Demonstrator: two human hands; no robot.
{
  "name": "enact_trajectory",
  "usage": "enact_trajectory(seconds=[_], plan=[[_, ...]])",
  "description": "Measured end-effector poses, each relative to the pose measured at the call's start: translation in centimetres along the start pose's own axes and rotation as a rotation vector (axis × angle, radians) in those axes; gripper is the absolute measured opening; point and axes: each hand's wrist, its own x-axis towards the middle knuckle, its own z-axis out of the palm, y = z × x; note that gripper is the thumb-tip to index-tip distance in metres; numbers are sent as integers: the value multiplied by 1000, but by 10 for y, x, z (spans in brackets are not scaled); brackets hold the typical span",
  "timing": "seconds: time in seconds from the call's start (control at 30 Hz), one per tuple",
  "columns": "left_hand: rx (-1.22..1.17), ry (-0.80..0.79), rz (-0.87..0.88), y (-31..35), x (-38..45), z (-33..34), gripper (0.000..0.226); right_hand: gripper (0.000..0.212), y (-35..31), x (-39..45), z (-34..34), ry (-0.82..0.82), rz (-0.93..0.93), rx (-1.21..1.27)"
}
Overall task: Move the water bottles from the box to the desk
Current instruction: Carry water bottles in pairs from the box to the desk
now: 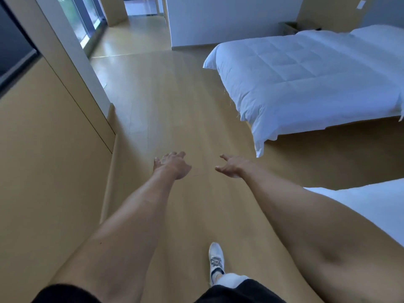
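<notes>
No water bottle and no desk show in the head view. A small cardboard box [289, 27] may stand at the far wall behind the bed; it is too far off to tell its contents. My left hand [172, 164] reaches out in front of me over the wooden floor, fingers loosely curled and empty. My right hand [231, 166] is stretched out beside it, fingers spread and relaxed, holding nothing. Both hands hang in the air, touching no object.
A bed with a white duvet [306, 79] fills the right side, and a second white bed corner [371, 204] lies near my right arm. A wood-panelled wall [48, 149] runs along the left. My white shoe [215, 261] steps forward on the floor [175, 106]. A hallway opens far ahead.
</notes>
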Motion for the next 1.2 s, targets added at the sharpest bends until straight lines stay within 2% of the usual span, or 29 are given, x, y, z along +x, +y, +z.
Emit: enact_trajectory(seconds=[0.4, 0.67, 0.97, 1.2], plan=[[-45, 25, -94, 22, 199, -94, 65, 72, -16, 194, -129, -21, -69, -16], [-68, 39, -31, 27, 331, -143, 63, 71, -35, 312, -190, -23, -55, -14], [-99, -10, 31, -8, 527, -225, 64, 67, -96, 479, -290, -44, -4, -66], [-84, -27, 37, -39, 649, -290, 64, 63, -152, 584, -369, 19, -41, -170]])
